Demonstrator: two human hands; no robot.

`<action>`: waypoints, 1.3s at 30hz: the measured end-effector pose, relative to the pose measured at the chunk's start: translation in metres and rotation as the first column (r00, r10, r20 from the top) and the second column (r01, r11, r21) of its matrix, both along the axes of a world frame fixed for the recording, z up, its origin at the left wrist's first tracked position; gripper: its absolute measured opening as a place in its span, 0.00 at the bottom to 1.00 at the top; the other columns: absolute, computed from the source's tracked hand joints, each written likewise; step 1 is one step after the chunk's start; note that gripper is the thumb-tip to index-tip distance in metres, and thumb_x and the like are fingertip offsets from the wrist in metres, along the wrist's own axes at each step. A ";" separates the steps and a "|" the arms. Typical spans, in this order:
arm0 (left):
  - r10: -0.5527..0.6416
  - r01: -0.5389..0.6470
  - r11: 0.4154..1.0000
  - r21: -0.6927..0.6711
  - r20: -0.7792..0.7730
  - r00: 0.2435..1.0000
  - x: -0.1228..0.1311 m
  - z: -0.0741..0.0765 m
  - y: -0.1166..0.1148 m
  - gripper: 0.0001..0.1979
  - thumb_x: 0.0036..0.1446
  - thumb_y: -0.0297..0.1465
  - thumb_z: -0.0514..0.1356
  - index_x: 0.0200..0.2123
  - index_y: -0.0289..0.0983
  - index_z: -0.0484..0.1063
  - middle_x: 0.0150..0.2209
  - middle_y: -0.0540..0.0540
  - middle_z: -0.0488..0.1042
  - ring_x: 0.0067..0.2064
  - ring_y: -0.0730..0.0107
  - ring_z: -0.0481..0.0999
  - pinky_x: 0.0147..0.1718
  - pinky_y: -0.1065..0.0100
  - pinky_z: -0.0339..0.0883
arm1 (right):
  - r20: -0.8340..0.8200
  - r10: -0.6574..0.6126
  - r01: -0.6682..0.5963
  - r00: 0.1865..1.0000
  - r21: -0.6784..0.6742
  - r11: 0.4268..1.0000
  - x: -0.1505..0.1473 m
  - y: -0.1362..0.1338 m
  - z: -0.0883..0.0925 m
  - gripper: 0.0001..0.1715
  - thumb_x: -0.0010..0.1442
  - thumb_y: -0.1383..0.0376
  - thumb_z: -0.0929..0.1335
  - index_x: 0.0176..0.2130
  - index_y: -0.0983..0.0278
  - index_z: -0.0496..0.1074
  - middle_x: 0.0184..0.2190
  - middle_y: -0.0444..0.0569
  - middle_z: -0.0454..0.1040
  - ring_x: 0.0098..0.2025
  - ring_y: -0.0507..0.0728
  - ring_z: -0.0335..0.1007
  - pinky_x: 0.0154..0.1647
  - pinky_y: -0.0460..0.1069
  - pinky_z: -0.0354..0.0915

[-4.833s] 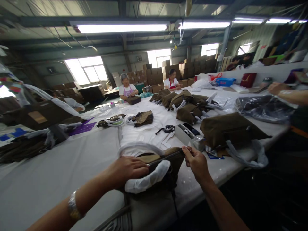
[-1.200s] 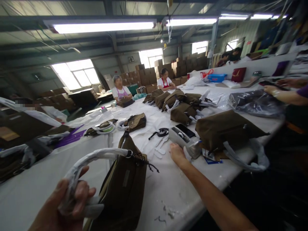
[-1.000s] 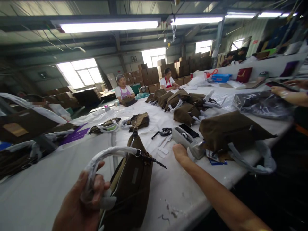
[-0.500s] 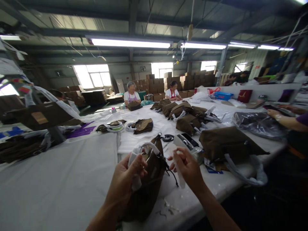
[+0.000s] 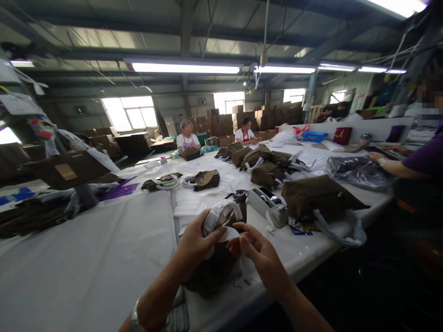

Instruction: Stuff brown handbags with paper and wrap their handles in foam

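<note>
Grip of the left hand [image 5: 194,237], at seven o'clock, is closed around the white-wrapped handle [image 5: 212,216]. At six o'clock, on the table [image 5: 121,258], is the brown bag [image 5: 212,274], probably soft and light, so its handle seems the best hold. At five o'clock, the right hand [image 5: 261,253] pinches a white strip [image 5: 230,234], seemingly flimsy.

Left hand [image 5: 200,236] is curled in a grip, right hand [image 5: 256,248] just beside it in kind of a pinch.
</note>
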State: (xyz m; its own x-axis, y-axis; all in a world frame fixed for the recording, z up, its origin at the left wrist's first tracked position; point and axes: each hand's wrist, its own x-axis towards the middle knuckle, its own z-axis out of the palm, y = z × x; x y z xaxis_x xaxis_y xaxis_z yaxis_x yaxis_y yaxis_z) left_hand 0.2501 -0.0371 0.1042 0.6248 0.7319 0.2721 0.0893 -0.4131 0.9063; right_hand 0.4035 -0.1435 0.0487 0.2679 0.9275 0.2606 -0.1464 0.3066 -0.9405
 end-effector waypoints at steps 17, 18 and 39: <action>-0.050 0.132 0.882 -0.453 0.190 0.980 0.007 -0.009 -0.020 0.28 0.62 0.54 0.54 0.34 0.34 0.76 0.23 0.48 0.74 0.23 0.72 0.71 0.25 0.72 0.66 | -0.368 -0.088 0.088 0.926 -0.018 0.996 -0.016 0.031 0.016 0.19 0.52 0.53 0.77 0.36 0.65 0.75 0.23 0.41 0.69 0.23 0.48 0.60 0.23 0.43 0.57; -0.035 0.117 0.875 -0.470 0.180 0.983 0.007 -0.011 -0.018 0.28 0.61 0.55 0.55 0.34 0.33 0.77 0.22 0.49 0.74 0.23 0.72 0.71 0.24 0.72 0.65 | -0.346 -0.090 0.089 0.934 -0.018 0.996 -0.016 0.030 0.016 0.19 0.52 0.53 0.77 0.36 0.65 0.76 0.24 0.42 0.69 0.23 0.48 0.59 0.24 0.43 0.57; 0.115 -0.099 0.992 -0.074 0.244 0.963 0.009 0.032 -0.018 0.13 0.56 0.39 0.68 0.41 0.36 0.80 0.33 0.49 0.80 0.34 0.70 0.79 0.36 0.72 0.75 | 0.048 -0.220 0.218 0.974 0.036 0.975 0.007 -0.030 0.042 0.15 0.59 0.56 0.74 0.40 0.62 0.72 0.30 0.46 0.80 0.28 0.52 0.78 0.31 0.44 0.72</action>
State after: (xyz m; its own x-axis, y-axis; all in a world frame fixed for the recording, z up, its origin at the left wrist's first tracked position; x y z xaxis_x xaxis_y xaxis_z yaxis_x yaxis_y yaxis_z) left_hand 0.2588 -0.0552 0.1365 0.4607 0.8108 0.3611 -0.0999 -0.3569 0.9288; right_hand 0.4103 -0.1737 0.0908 0.4492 0.8392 0.3066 -0.0246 0.3547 -0.9347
